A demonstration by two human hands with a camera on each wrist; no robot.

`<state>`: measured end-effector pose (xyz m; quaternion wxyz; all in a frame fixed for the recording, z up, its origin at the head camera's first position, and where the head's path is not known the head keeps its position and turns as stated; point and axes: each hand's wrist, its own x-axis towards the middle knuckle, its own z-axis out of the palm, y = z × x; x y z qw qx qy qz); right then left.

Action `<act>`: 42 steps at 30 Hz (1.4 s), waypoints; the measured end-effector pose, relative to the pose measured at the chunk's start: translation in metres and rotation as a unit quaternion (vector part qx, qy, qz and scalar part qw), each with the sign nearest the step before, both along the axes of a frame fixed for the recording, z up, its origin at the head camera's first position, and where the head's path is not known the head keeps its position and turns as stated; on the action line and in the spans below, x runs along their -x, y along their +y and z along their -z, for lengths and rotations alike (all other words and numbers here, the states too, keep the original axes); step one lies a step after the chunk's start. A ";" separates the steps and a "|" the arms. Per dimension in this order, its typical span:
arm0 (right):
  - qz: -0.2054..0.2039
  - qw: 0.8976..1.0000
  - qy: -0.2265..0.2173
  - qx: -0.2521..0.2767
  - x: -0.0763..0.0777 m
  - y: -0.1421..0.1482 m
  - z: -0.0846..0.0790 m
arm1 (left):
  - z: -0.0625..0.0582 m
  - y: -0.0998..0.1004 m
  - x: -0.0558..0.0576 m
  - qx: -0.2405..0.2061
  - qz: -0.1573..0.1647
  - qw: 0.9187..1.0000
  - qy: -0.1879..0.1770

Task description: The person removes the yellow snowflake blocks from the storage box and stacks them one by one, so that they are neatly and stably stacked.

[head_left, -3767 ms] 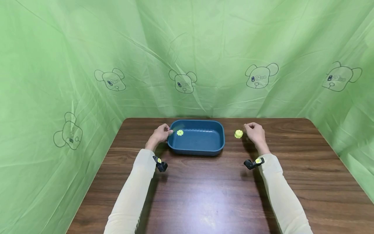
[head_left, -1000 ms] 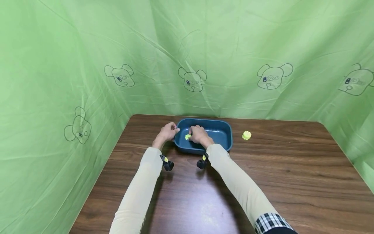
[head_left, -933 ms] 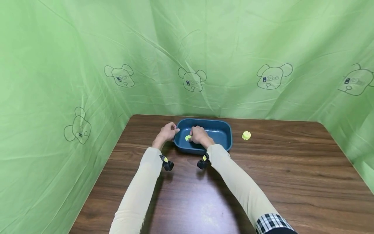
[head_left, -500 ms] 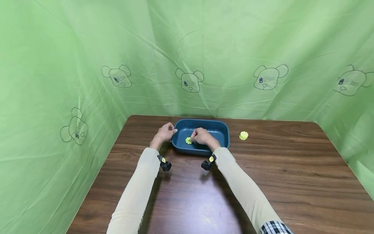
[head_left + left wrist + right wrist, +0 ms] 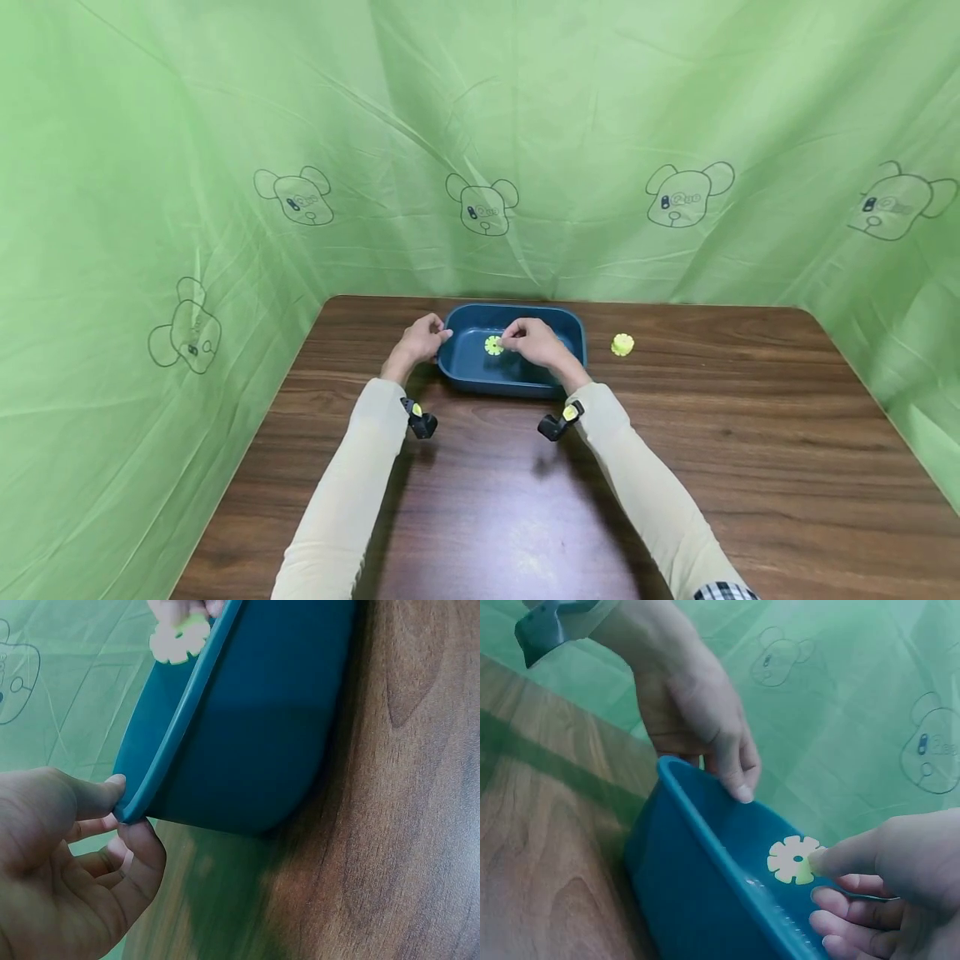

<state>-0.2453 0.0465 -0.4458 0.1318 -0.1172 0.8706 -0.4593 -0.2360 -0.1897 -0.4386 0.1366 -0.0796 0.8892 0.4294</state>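
Note:
A blue plastic basin (image 5: 487, 386) stands near the table's back edge. My left hand (image 5: 422, 337) pinches its left rim between thumb and fingers, plain to see in the left wrist view. Over the inside of the basin, my right hand (image 5: 536, 340) pinches a yellow-green flower-shaped disc (image 5: 492, 346) at its edge. In the right wrist view this notched disc (image 5: 786, 861), with a small centre hole, is held by thumb and fingertips above the basin floor. The left wrist view shows the disc (image 5: 176, 643) above the rim line.
To the right of the basin a small stack of yellow-green discs (image 5: 622, 344) lies on the brown wooden table (image 5: 750, 417). A green cloth (image 5: 585, 125) with bear-head drawings hangs behind and at the sides.
My right hand has come from beside the disc stack into the basin, pinched the disc lying there and lifted it. The left hand has stayed at the basin's left rim.

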 end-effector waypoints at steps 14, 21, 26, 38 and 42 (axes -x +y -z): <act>0.037 0.999 0.014 0.021 -0.007 0.041 -0.021 | -0.001 -0.001 0.000 -0.011 0.006 1.000 -0.007; 0.065 0.996 0.052 0.012 -0.004 0.064 -0.024 | -0.001 -0.001 0.002 -0.012 0.005 1.000 -0.010; 0.084 0.994 0.061 0.029 -0.003 0.083 -0.023 | 0.000 -0.002 0.003 -0.009 0.004 1.000 -0.013; 0.138 0.986 0.049 0.074 -0.012 0.120 -0.012 | -0.001 -0.001 0.003 -0.018 0.000 1.000 -0.020; 0.161 0.980 0.037 0.113 -0.016 0.131 -0.010 | 0.000 -0.001 0.003 -0.019 -0.001 1.000 -0.023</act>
